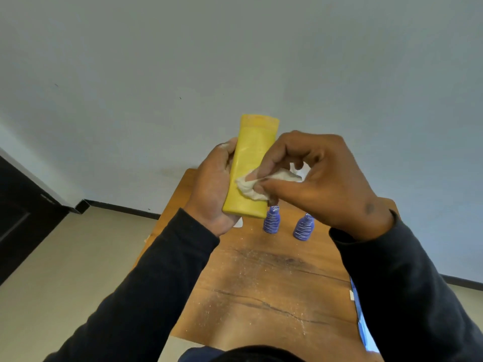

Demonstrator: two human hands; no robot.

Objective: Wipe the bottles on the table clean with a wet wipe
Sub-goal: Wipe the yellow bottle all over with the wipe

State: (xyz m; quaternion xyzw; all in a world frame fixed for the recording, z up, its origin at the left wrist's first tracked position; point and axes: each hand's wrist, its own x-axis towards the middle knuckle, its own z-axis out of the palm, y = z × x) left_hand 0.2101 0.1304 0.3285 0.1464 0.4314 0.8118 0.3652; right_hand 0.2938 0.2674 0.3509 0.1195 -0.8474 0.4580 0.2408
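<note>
Left hand is wrapped around the yellow bottle, held up above the wooden table. Right hand pinches a crumpled wet wipe against its front. Two purple bottles stand at the table's 12 o'clock end.

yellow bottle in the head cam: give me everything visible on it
The yellow bottle is a flat, tall, opaque container that looks like plastic, with a slightly darker yellow band at its upper end, probably the cap. It is held off the table, roughly upright and leaning a little right. The left hand grips its left edge and back; the right hand presses a crumpled white wipe against its lower front. No label text is legible.
</note>
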